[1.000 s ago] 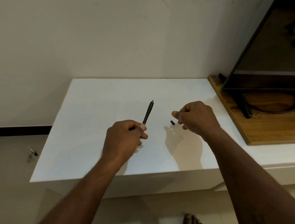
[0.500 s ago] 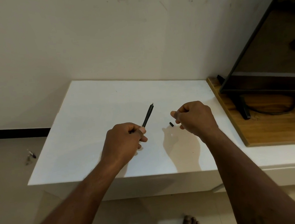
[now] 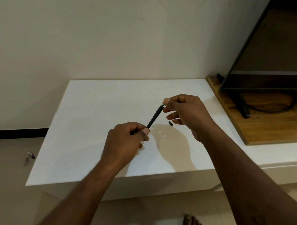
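Note:
My left hand (image 3: 126,139) grips the lower end of a slim black pen (image 3: 154,116) and holds it slanted up to the right above the white table (image 3: 89,123). At the pen's upper tip, the thumb and forefinger of my right hand (image 3: 185,113) pinch something too small to make out. The other right fingers are loosely spread. A tiny black pen part (image 3: 170,123) lies on the table just below my right hand.
A wooden board (image 3: 276,124) lies on the table's right side and carries a dark flat screen (image 3: 276,44) on a black stand. A small object (image 3: 30,156) lies on the tiled floor to the left. My bare feet show below the table edge.
My right hand has moved left and up to meet the pen's tip. The left hand has stayed roughly where it was, still holding the pen.

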Demonstrator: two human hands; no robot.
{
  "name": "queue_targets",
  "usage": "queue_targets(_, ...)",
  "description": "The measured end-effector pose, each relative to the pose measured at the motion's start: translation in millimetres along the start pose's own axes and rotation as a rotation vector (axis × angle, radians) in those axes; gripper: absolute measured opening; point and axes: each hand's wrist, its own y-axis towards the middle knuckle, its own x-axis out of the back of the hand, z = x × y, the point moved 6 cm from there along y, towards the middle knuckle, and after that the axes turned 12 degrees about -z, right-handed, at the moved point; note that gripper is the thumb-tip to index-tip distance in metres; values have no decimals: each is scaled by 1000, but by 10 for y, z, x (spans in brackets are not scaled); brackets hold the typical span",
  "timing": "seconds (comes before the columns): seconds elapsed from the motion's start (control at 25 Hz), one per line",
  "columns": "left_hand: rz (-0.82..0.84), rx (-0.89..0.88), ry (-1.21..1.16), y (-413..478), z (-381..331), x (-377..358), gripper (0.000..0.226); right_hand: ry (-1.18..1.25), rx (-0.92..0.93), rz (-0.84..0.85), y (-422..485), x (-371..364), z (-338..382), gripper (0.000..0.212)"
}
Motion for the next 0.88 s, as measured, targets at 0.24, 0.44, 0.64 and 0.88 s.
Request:
queue_targets(0.24,8,-28,35,-1,10,-7,11,-1,-1,-8,4,-31,-7,20)
queue_targets(0.44,7,-48,7,-16,-21,-31,8,-53,37,-11,-26,-72,10,23)
queue_targets(0.64,-27,-58,37,-12,-30,-8,11,-140,121,-16,-66,-112,38,23)
queue_targets(0.88,-79,-56,19,-5,-26,38,12,-70,91,28,-79,-119,42,18)
